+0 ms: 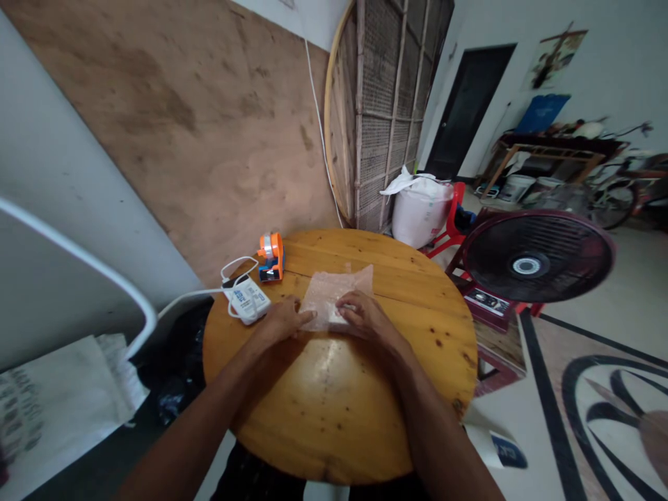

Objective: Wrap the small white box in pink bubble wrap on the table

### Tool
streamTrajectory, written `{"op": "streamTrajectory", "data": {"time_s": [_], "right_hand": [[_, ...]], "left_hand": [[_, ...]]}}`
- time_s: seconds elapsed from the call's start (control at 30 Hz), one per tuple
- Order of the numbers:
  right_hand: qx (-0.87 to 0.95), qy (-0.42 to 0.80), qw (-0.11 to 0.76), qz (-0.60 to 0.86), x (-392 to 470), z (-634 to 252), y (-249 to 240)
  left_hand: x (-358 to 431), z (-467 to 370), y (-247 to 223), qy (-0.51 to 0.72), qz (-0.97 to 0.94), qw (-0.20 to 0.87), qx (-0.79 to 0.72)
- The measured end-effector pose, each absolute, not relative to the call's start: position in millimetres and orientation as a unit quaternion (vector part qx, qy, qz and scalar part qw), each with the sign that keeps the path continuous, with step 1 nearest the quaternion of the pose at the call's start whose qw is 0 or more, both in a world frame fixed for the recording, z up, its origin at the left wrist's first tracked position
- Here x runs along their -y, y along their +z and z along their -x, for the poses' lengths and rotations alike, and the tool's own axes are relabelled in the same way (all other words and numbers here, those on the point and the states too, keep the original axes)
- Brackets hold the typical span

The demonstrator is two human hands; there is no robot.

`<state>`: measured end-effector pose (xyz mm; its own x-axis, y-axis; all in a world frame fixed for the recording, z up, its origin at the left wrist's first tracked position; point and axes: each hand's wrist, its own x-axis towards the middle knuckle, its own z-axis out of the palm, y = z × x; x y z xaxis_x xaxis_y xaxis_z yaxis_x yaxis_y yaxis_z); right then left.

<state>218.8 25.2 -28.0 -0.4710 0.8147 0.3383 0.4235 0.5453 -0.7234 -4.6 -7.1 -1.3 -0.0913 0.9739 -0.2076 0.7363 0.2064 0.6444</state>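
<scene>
A sheet of pinkish, see-through bubble wrap lies on the round wooden table, its far right corner standing up a little. My left hand is at the wrap's near left edge, with the thumb on top and the other fingers partly hidden. On the near right side, my right hand has bent fingers closed on the wrap. Between the hands the wrap looks folded over something pale and flat, which I cannot make out.
An orange tape dispenser and a white power strip with its cable stand at the table's left. A dark red fan is to the right. Behind the table are a white sack and a red chair.
</scene>
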Motion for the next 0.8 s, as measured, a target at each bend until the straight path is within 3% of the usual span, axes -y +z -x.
{"op": "streamTrajectory", "data": {"time_s": [0.13, 0.3, 0.63, 0.8], "right_hand": [[0.812, 0.281, 0.346, 0.378, -24.5, -218.8, -28.0], [0.815, 0.273, 0.343, 0.379, -25.4, -219.0, -29.0], [0.817, 0.269, 0.337, 0.383, -22.6, -218.9, -25.3], [0.823, 0.266, 0.334, 0.375, -24.5, -218.9, -27.5]], "left_hand": [[5.1, 3.0, -7.5, 0.259, -0.565, 0.413, -0.665], [2.6, -2.6, -16.2, 0.308, -0.547, 0.446, -0.638], [4.7, -31.6, -3.1, 0.384, -0.528, 0.476, -0.589], [8.7, -47.0, -2.3, 0.391, -0.588, 0.408, -0.579]]}}
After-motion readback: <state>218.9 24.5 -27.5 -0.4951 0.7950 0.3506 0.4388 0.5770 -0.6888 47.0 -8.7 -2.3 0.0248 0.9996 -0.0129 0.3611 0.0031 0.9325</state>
